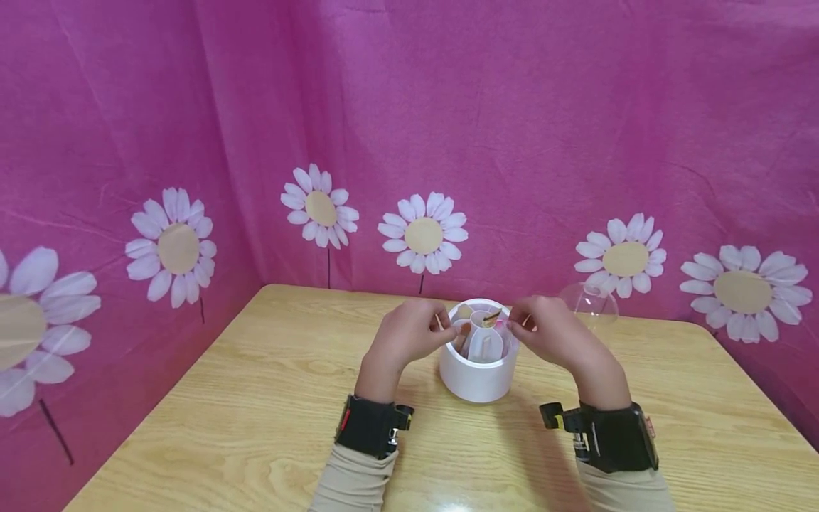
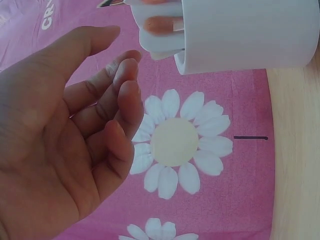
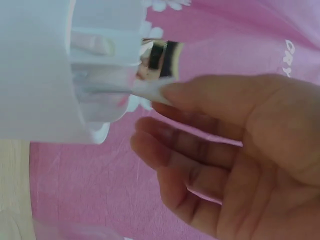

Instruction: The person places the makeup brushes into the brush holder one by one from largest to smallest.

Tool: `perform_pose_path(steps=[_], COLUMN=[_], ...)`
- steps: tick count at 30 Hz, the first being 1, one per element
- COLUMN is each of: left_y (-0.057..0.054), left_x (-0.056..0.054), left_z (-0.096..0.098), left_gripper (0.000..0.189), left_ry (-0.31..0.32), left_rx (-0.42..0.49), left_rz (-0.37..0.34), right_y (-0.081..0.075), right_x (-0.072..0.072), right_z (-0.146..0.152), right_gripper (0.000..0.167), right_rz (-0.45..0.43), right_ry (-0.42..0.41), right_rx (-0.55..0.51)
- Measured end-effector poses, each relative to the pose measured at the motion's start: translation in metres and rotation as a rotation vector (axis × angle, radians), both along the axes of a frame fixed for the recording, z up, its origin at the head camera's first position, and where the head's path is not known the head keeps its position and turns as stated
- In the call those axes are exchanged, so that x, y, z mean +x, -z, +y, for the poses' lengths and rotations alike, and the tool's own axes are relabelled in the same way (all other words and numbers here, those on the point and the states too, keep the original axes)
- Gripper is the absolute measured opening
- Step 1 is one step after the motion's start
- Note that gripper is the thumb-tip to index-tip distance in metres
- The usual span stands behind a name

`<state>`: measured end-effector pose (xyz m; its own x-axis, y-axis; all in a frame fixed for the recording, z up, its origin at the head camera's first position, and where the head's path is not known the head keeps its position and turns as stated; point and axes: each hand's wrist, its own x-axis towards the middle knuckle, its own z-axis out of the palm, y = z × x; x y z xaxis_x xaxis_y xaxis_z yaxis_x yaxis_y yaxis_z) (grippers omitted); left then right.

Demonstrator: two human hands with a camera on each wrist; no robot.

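Note:
A white round organizer (image 1: 476, 382) with inner compartments stands upright on the table between both hands. My right hand (image 1: 552, 331) is at its right rim; in the right wrist view, thumb and forefinger pinch the end of a pale slender item (image 3: 147, 91), whose kind I cannot tell. My left hand (image 1: 409, 333) is by the left rim, fingers loosely bent and holding nothing in the left wrist view. Close to it, a brown-tipped brush (image 2: 161, 25) leans in a compartment. A dark-and-gold piece (image 3: 162, 60) sticks up from the organizer beside the pinched item.
A clear dome-shaped cover (image 1: 595, 307) stands behind the right hand, near the table's back edge. The wooden table (image 1: 256, 412) meets a pink cloth backdrop (image 1: 512, 142) printed with white flowers at the back and left.

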<state>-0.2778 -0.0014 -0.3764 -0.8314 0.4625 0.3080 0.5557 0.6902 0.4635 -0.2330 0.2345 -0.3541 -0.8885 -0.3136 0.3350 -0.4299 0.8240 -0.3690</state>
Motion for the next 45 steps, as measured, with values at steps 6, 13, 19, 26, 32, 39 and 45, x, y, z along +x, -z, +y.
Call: perform_pose_path(steps=[6, 13, 19, 26, 32, 39, 45], left_y=[0.001, 0.003, 0.005, 0.004, 0.003, 0.003, 0.003], left_x=[-0.003, -0.004, -0.004, -0.003, -0.005, -0.004, -0.003], left_z=[0.001, 0.001, 0.002, 0.002, 0.002, 0.001, 0.001], left_gripper=[0.019, 0.020, 0.022, 0.021, 0.019, 0.020, 0.018], left_ry=[-0.002, 0.005, 0.003, 0.006, 0.004, -0.001, -0.010], left_rx=[-0.013, -0.005, -0.009, -0.013, -0.031, -0.029, -0.045], left_rz=[0.006, 0.012, 0.004, -0.002, -0.019, -0.029, -0.028], right_y=[-0.006, -0.007, -0.006, -0.005, -0.001, 0.004, 0.003], right_x=[0.002, 0.003, 0.003, 0.007, 0.006, 0.000, 0.000], right_z=[-0.002, -0.008, -0.009, 0.001, 0.001, -0.004, -0.003], right_gripper=[0.013, 0.014, 0.014, 0.010, 0.020, 0.007, 0.009], right_rz=[-0.017, -0.072, -0.097, -0.140, -0.178, -0.117, -0.058], right_ry=[0.137, 0.144, 0.130, 0.096, -0.039, -0.065, -0.035], right_rx=[-0.079, -0.087, -0.077, -0.012, -0.002, 0.009, -0.001])
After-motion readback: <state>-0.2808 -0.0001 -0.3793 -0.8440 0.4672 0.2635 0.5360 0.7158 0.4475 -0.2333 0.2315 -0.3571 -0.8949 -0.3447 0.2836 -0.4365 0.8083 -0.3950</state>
